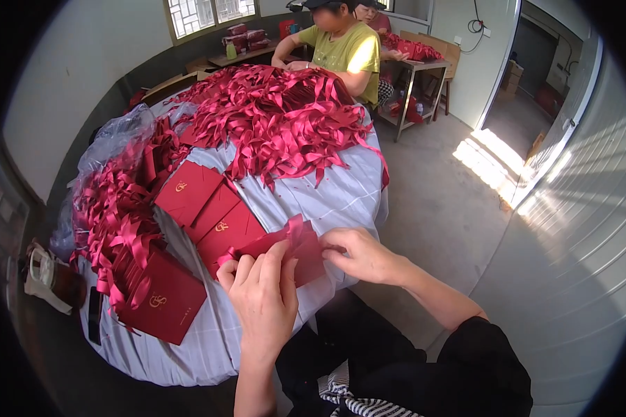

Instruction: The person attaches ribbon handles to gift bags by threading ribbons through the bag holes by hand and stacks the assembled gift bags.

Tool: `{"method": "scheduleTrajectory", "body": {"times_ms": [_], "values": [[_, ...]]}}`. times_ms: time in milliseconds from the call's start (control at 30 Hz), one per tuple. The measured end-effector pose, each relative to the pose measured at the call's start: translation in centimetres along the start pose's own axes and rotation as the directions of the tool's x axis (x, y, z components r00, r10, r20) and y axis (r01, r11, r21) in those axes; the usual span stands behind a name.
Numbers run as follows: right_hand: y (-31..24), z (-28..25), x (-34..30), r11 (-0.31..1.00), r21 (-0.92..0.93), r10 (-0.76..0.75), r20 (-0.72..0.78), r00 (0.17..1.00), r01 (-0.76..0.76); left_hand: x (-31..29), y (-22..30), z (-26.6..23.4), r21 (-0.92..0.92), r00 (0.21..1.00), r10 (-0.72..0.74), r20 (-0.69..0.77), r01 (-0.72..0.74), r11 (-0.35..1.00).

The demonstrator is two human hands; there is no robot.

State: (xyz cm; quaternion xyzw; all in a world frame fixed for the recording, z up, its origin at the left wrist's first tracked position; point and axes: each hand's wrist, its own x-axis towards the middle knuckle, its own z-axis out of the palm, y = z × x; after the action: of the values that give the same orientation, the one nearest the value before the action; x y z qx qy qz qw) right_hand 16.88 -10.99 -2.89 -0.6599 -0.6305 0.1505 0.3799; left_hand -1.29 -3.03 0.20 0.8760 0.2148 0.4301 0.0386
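Note:
In front of me lies a flat red paper bag (307, 260) with a satin ribbon (296, 228) looping up from it. My left hand (261, 299) curls its fingers over the bag's near left part, and ribbon shows by its fingertips. At the bag's right edge, my right hand (365, 256) pinches the paper between thumb and fingers. Just beyond, several flat red bags with gold emblems (219, 219) overlap on the white cloth. To the left, a stack of red ribboned bags (165, 299) leans with one gold emblem facing up.
A big heap of ribboned bags (285, 118) covers the far side of the cloth-covered table (351, 184). Clear plastic wrapping (118, 139) lies at its left. A person in a yellow-green shirt (344, 52) works across from me; another sits behind, near a metal-legged table (424, 66). A doorway (535, 76) opens at right.

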Motion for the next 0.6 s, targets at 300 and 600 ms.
{"method": "scheduleTrajectory", "body": {"times_ms": [300, 600], "values": [[-0.1, 1.1, -0.6, 0.951, 0.267, 0.176, -0.066, 0.982, -0.153, -0.1, 0.2, -0.2, -0.049, 0.999, -0.048, 0.007, 0.048, 0.998], [0.0, 1.4, -1.3, 0.922, 0.365, 0.165, -0.059, 0.984, -0.133, 0.0, 0.1, -0.2, -0.011, 1.000, 0.003, 0.029, -0.002, 1.000]]}}
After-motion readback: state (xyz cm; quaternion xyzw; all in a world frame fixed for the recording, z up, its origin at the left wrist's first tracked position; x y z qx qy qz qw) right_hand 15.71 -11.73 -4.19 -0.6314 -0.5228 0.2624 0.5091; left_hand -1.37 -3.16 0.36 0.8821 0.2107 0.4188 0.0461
